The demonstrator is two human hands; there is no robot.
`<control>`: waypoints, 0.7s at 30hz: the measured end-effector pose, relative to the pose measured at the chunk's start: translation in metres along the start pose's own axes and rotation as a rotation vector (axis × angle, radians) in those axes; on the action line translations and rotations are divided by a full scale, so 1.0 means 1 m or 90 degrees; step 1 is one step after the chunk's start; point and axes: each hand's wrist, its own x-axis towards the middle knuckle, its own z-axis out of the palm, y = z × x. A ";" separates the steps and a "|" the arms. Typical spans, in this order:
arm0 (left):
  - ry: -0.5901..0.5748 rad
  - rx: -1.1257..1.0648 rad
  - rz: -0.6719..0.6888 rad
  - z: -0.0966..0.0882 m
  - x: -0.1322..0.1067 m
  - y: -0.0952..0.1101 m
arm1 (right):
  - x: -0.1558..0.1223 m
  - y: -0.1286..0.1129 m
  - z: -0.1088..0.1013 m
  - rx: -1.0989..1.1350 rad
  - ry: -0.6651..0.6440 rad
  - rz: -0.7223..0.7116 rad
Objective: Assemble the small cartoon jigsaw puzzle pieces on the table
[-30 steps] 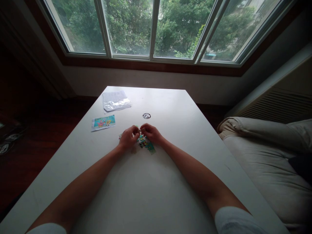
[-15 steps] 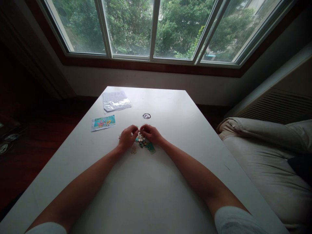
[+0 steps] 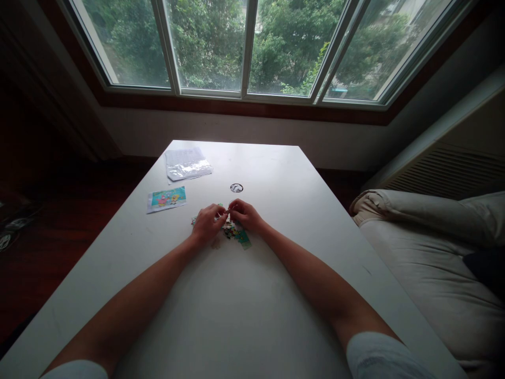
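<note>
A left forearm (image 3: 145,287) and a right forearm (image 3: 307,263) are slanting in over the near part of the tabletop (image 3: 232,316). Nearest between them, a loose pale piece (image 3: 215,243) is lying just below the left wrist, where a dragging wrist could be sweeping it toward the left edge. A green section (image 3: 245,241) is angling out below the right wrist; it seems to be made of joined pieces, so a careless nudge could be breaking its joints.

The small pile of puzzle pieces (image 3: 229,230) is sitting mid-table, partly hidden between the hands. The left hand (image 3: 210,222) and the right hand (image 3: 244,215) are facing each other above it, fingers bending toward thumbs and tips almost meeting. They are perhaps pinching something tiny, though I cannot tell; a loose grip could be dropping it among similar pieces. The hands are also shading the pile, inviting misread colours.

Beyond, a picture card (image 3: 168,198) is lying near the left edge, and a round disc (image 3: 236,188) is lying farther in. Plastic-covered sheets (image 3: 189,164) are resting by the far left corner, where one knock could be sliding them off.
</note>
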 end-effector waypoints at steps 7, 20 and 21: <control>0.011 0.021 0.016 -0.001 0.000 0.002 | 0.000 -0.001 0.002 0.080 -0.049 0.022; 0.029 0.112 0.023 0.001 -0.002 0.006 | 0.002 -0.004 -0.006 0.115 -0.077 0.053; 0.029 0.115 0.023 0.001 -0.003 0.006 | 0.002 -0.005 -0.006 0.114 -0.079 0.053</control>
